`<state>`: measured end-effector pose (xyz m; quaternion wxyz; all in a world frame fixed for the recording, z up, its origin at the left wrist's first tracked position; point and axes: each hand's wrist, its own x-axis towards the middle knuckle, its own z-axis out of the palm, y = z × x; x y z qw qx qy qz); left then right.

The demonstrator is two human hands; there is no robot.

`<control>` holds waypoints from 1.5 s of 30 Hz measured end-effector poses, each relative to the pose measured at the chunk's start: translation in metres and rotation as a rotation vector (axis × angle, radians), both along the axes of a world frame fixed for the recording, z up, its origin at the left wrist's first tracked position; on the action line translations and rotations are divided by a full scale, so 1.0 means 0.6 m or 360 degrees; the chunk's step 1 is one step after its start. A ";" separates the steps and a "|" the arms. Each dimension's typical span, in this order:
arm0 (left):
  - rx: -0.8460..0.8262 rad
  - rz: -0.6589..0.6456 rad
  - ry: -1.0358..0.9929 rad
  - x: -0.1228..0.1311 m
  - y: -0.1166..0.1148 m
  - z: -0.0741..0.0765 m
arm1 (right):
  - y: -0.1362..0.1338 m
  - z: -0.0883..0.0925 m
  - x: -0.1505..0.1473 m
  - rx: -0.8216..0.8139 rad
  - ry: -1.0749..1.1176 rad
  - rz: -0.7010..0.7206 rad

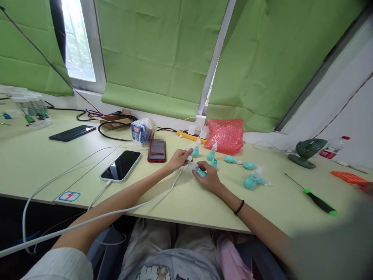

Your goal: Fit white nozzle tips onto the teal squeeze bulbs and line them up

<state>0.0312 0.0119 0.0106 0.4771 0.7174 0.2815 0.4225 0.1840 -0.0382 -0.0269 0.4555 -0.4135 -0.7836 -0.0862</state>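
Observation:
My right hand (207,177) is closed around the teal squeeze bulb of a nasal aspirator (201,172), whose clear nozzle points up and left. My left hand (179,159) pinches the white tip (190,158) at the nozzle's far end, so both hands are on one aspirator above the table. Just behind them stand a teal aspirator with a clear tip (196,151), another one (211,154) and a bare teal bulb (214,162). To the right lie more aspirators (231,159), including one (250,166) and a pair close together (251,181).
A white cable (151,200) crosses over my left forearm. Phones (121,165) lie left, near a bagged blue box (140,130). Behind are a yellow power strip (192,137) and red bubble wrap (225,136). Rightward are a screwdriver (317,200), a fan (309,151) and another person's hand (367,187).

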 end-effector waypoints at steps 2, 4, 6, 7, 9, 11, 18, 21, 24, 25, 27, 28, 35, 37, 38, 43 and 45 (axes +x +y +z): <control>0.0143 0.0182 0.0101 0.001 0.006 -0.008 | 0.001 0.001 0.001 0.0005 0.0021 -0.0028; 0.0269 0.0318 0.0231 0.000 0.012 -0.017 | 0.001 0.003 0.002 0.0012 0.0058 -0.0067; 0.0374 0.0403 0.0320 -0.002 0.016 -0.025 | 0.002 0.005 0.003 0.0028 0.0105 -0.0099; 0.0415 0.0428 0.0340 -0.003 0.018 -0.027 | 0.002 0.006 0.004 0.0038 0.0123 -0.0110; 0.0476 0.0442 0.0369 -0.004 0.020 -0.030 | 0.002 0.009 0.006 0.0053 0.0142 -0.0122; 0.0504 0.0412 0.0435 -0.004 0.023 -0.033 | 0.002 0.012 0.006 0.0058 0.0146 -0.0131; 0.0564 0.0417 0.0543 -0.002 0.016 -0.032 | -0.002 0.009 -0.001 -0.0058 0.0051 -0.0079; 0.0571 0.0375 0.0456 -0.001 -0.002 -0.018 | -0.002 0.006 -0.001 -0.0080 -0.0010 -0.0101; 0.0578 0.0155 0.0494 0.000 -0.017 -0.008 | 0.000 0.005 0.003 -0.0029 -0.0156 -0.0110; 0.0588 0.0111 0.0523 0.001 -0.020 -0.007 | 0.001 0.005 0.005 -0.0006 -0.0196 -0.0104; 0.0601 0.0086 0.0562 0.003 -0.021 -0.008 | 0.003 0.005 0.007 0.0044 -0.0236 -0.0085; 0.0603 0.0093 0.0556 0.003 -0.020 -0.010 | 0.004 0.005 0.008 0.0070 -0.0231 -0.0083; 0.0671 0.0071 0.0416 0.001 -0.012 -0.011 | 0.013 0.001 0.013 0.0102 -0.0082 -0.0303; 0.0804 0.0101 0.0497 -0.001 -0.014 -0.011 | 0.015 -0.001 0.014 0.0079 -0.0144 -0.0308; 0.0899 0.0122 0.0556 -0.001 -0.014 -0.011 | 0.015 -0.002 0.015 0.0077 -0.0174 -0.0313; 0.1319 0.0205 0.0837 -0.001 -0.015 -0.015 | 0.015 -0.002 0.018 0.0138 -0.0307 -0.0397; 0.1388 0.0241 0.0913 0.001 -0.015 -0.016 | 0.014 -0.001 0.018 0.0156 -0.0380 -0.0450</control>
